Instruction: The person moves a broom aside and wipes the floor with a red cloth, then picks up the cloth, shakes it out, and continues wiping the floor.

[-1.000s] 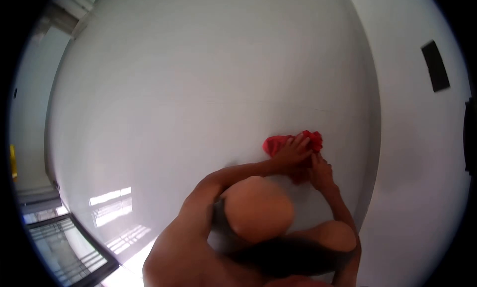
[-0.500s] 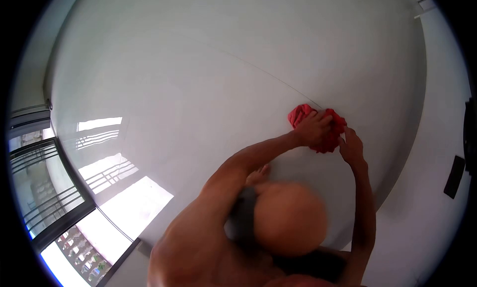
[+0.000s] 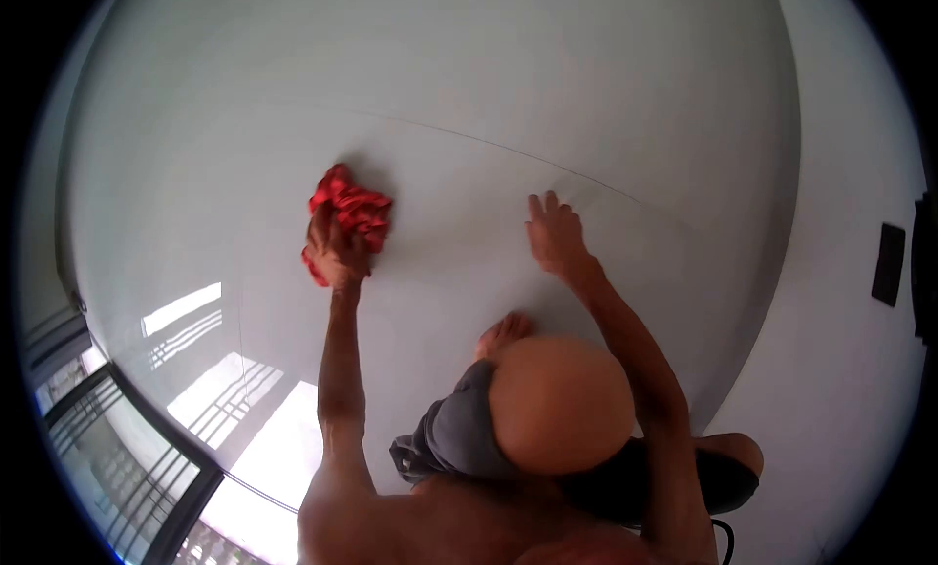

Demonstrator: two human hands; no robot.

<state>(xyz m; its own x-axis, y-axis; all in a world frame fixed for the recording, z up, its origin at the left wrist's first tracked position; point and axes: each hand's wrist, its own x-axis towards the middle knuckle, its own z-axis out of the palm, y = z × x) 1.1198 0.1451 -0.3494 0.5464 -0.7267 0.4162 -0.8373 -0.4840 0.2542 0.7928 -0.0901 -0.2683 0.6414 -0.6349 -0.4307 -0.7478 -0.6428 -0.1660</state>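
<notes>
The left hand (image 3: 337, 257) is closed around a crumpled red cloth (image 3: 354, 205), pressing it onto the glossy white tiled floor (image 3: 469, 96). The cloth bunches out past the fingertips on the far side of the hand, with a scrap showing by the wrist. The right hand (image 3: 554, 235) lies open and flat on the floor, fingers together, well apart from the cloth, just short of a thin tile joint (image 3: 508, 152). Nothing lies between the two hands. Nearer the body are a bare foot (image 3: 503, 332), a bent knee (image 3: 559, 404) and grey shorts (image 3: 454, 433). A barred glass door (image 3: 127, 467) throws sunlight patches (image 3: 244, 409) at lower left; a dark rectangular plate (image 3: 887, 264) sits on the white wall (image 3: 840, 389).
</notes>
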